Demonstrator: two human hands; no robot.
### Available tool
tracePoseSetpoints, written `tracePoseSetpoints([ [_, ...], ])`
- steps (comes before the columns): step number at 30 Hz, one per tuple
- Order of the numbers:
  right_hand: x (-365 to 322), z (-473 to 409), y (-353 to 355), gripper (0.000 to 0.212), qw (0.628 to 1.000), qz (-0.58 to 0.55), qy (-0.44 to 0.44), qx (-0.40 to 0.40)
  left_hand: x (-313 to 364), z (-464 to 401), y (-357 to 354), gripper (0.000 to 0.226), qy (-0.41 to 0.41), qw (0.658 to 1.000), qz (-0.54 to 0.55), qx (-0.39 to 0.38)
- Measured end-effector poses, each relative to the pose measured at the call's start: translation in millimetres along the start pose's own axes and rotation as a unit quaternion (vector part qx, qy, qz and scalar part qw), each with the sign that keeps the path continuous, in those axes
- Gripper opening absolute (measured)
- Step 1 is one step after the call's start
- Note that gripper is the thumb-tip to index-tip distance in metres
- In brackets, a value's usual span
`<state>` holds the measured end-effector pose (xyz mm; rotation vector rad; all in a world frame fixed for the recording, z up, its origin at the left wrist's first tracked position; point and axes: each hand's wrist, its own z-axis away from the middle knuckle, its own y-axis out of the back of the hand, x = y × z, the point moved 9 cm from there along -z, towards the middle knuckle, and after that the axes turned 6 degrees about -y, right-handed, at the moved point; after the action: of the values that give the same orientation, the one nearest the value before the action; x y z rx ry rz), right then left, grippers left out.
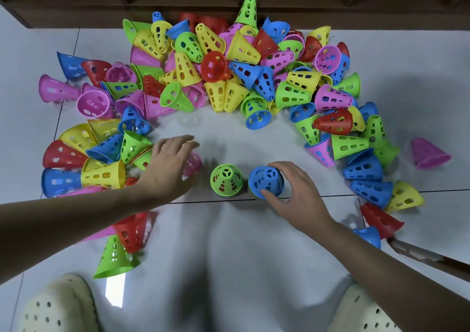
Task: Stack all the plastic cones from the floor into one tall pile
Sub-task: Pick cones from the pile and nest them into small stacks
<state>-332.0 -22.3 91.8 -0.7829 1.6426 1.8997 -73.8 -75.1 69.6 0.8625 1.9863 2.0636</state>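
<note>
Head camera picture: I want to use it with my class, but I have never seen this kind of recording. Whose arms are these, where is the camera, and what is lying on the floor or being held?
There is no machine here. One wide-angle camera sits on a person's head and looks down, so both arms are that person's own. The pale shoes at the bottom are theirs too.

On the tiled floor lies a big loose heap of plastic cones with holes, in pink, yellow, green, blue and red, mostly tipped over.

In front stand two small upright stacks: a green-topped stack and a blue-topped stack. The right hand curls round the blue one. The left hand reaches with straight fingers over a blurred pink cone; it holds nothing I can see.
</note>
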Motion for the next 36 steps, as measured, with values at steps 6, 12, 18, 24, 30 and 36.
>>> tracePoseSetpoints([
  [6,15.2,-0.1,-8.5,0.047,0.999,0.044,-0.006,-0.019,-37.3,3.1,-15.8,0.056,0.091,0.993,-0.055,-0.049],
  [12,14.0,3.1,-7.8,0.057,0.998,0.038,0.001,-0.055,-39.3,-0.1,-8.6,0.042,0.089,0.995,-0.033,-0.025],
  [18,62.7,11.4,15.4,0.059,0.996,0.079,-0.04,-0.02,-8.4,-11.7,67.1,0.053,0.065,0.989,0.086,0.102],
  [24,121.2,16.4,75.1,0.048,0.971,0.098,-0.158,0.154,38.2,-9.1,109.2,0.066,-0.045,0.986,0.104,0.12],
  [30,129.0,-5.8,126.0,0.05,0.936,0.137,-0.177,0.272,63.8,-18.8,81.4,0.058,-0.175,0.984,0.028,0.031],
  [36,155.3,-41.9,131.2,0.057,0.92,0.192,-0.283,0.191,72.2,-24.7,46.7,0.055,-0.177,0.981,0.066,-0.042],
])
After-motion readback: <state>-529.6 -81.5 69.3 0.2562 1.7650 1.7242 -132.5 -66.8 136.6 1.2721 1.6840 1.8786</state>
